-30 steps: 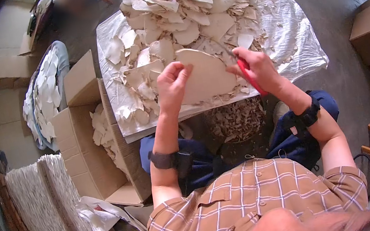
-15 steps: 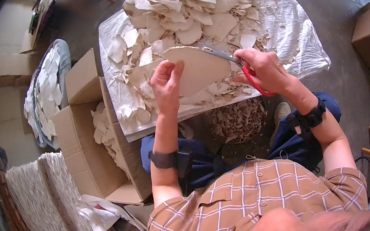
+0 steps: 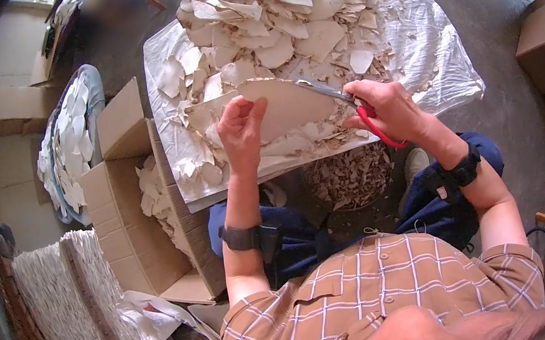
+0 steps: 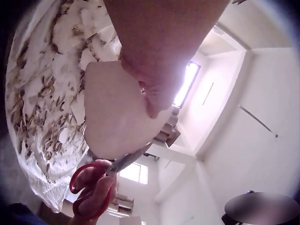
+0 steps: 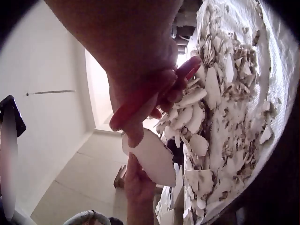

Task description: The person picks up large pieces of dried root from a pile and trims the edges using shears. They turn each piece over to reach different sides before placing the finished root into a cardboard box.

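Note:
A thin, flat off-white slice with a curved, brownish far edge is held above the front of the covered table. My left hand pinches its left end between thumb and fingers. My right hand grips red-handled scissors, fingers through the loops. Their blades lie along the slice's upper right edge, pointing away and to the left. In the left wrist view the scissor blades meet the slice's rim. The right wrist view shows the broad face of the slice between both hands.
A heap of similar slices covers much of the white plastic sheet. Beneath the table's front edge, a round container holds trimmings. An open cardboard box with slices stands left, a tray of slices beyond it.
The left hand has shifted slightly left with the slice, which is now seen at a flatter angle. The scissors have turned, so their blades lie along its far edge.

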`<state>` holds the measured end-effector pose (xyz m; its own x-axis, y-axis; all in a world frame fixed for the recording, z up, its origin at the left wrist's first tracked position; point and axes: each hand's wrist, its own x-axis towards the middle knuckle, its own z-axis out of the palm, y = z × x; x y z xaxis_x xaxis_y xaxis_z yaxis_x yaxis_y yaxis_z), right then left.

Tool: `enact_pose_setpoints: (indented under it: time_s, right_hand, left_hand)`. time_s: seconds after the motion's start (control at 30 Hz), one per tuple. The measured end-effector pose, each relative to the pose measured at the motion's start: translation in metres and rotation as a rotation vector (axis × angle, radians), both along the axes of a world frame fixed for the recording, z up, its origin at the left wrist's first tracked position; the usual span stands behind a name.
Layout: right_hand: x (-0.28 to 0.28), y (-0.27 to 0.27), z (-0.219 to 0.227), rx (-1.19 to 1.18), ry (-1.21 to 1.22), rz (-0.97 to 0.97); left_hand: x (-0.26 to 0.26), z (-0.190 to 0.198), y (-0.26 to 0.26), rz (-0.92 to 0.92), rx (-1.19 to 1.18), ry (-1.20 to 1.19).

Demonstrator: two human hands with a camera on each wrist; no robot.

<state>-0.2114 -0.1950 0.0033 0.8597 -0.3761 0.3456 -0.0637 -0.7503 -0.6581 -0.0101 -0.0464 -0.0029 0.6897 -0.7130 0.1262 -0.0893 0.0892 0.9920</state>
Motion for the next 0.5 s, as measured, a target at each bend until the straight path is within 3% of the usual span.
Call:
enact_pose_setpoints:
  time_s: [0.23,0.43,0.5]
  right_hand:
    - [0.003,0.007,-0.007,0.057,0.028,-0.048]
    - [0.004,0.006,0.000,0.030,0.097,-0.089]
    - [0.004,0.002,0.003,-0.077,0.018,-0.079]
  left_hand:
    - [0.003,-0.011,-0.005,-0.042,-0.098,0.234]
    - [0.002,-0.004,-0.005,-0.034,-0.080,0.180]
    - [0.002,-0.002,-0.005,-0.048,-0.070,0.143]
